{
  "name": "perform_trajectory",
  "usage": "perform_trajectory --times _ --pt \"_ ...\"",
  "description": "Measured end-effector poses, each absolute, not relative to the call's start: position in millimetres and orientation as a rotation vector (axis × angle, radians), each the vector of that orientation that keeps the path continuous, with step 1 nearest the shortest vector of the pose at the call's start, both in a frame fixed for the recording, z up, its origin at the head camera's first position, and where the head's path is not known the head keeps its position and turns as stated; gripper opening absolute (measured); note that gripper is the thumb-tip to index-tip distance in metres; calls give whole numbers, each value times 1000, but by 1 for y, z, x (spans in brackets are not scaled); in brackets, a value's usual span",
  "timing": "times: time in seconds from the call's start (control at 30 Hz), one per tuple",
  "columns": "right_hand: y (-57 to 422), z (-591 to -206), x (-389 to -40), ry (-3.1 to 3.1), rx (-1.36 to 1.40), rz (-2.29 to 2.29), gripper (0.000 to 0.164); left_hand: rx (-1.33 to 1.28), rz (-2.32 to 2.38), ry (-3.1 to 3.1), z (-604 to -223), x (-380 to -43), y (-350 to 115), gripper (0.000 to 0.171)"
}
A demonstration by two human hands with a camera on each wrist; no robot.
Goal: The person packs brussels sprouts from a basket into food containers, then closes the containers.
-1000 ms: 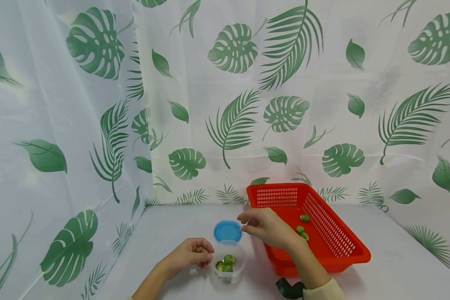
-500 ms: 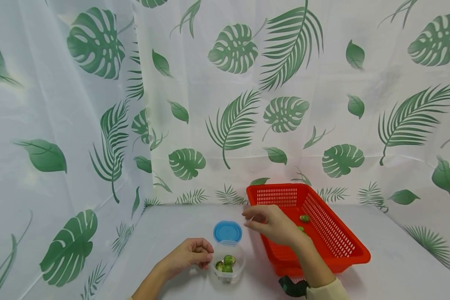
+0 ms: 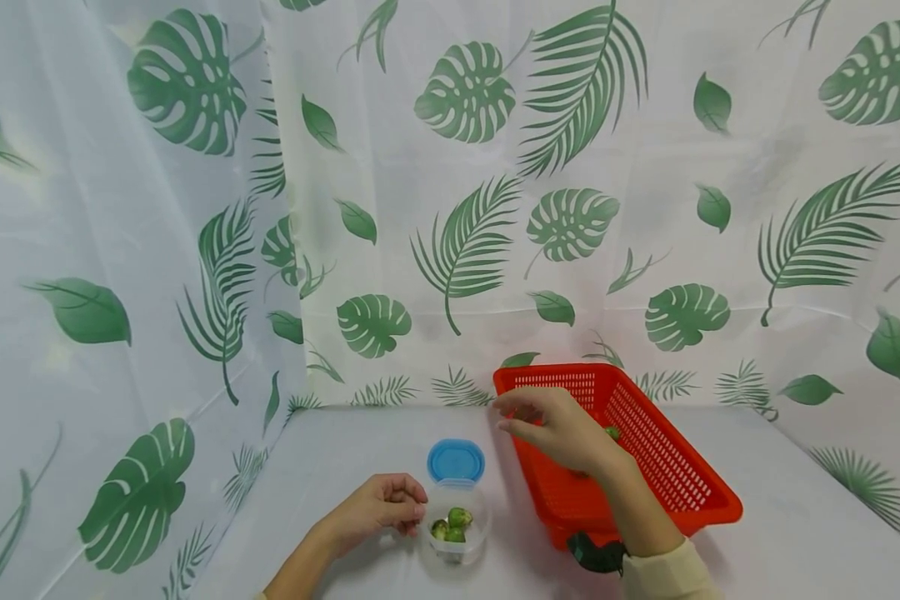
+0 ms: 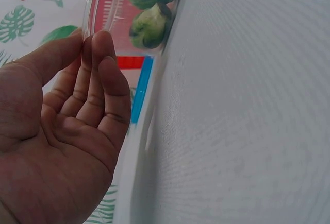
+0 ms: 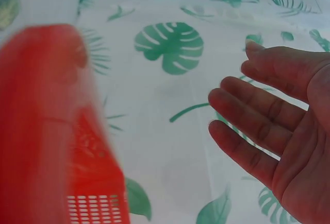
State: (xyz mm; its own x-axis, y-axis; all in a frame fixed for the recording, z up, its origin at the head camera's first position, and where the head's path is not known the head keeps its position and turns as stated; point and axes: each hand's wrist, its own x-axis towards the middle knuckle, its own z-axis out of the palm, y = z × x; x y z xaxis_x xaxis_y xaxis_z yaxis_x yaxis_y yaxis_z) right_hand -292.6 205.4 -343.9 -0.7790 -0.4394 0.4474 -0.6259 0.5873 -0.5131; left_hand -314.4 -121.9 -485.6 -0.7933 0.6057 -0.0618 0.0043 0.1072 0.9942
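A small clear plastic container (image 3: pixel 471 508) holds several Brussels sprouts (image 3: pixel 459 517); two sprouts (image 4: pixel 150 26) show through its wall in the left wrist view. My left hand (image 3: pixel 384 505) pinches the container's rim between thumb and fingertips, from its left side. The red plastic basket (image 3: pixel 701 492) stands to the right, and my right hand (image 3: pixel 558 427) is over its left part, fingers loosely bent and holding nothing. In the right wrist view the right hand (image 5: pixel 281 118) has its fingers spread apart. One sprout (image 3: pixel 612 432) shows inside the basket; my right hand and forearm hide part of the basket floor.
A blue lid (image 3: pixel 456 461) lies on the white table (image 3: pixel 375 442) just behind the container. A black strap-like piece (image 3: pixel 597 553) sits at my right wrist. Leaf-printed white sheets (image 3: pixel 390 250) stand behind and at the left.
My right hand has moved away from above the lid, right and farther back over the basket, covering sprouts that showed before. My left hand stays at the container.
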Motion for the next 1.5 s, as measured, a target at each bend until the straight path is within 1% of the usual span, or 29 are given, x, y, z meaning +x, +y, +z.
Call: perform_trajectory --times 0.1,0.33,0.53,0.7,0.87,1.2,1.5 --pt "206 -337 -292 -2548 884 965 28 595 1734 1926 -485 -315 -122 27" --pt "213 -321 -296 -2569 879 888 27 598 1734 1919 -487 -315 -123 34" --pt "227 -314 -310 -2612 820 841 33 604 1740 1914 -486 -315 -123 33" --pt "238 -314 -320 -2662 761 843 34 608 1740 1921 -486 -315 -123 29" --pt "244 -316 -330 -2673 762 808 33 607 1743 1923 -486 -315 -123 29" --pt "251 -318 -353 -2736 762 756 31 607 1735 1920 -487 -316 -122 33" --pt "256 -322 -366 -2752 732 744 29 610 1734 1923 -484 -315 -122 32"
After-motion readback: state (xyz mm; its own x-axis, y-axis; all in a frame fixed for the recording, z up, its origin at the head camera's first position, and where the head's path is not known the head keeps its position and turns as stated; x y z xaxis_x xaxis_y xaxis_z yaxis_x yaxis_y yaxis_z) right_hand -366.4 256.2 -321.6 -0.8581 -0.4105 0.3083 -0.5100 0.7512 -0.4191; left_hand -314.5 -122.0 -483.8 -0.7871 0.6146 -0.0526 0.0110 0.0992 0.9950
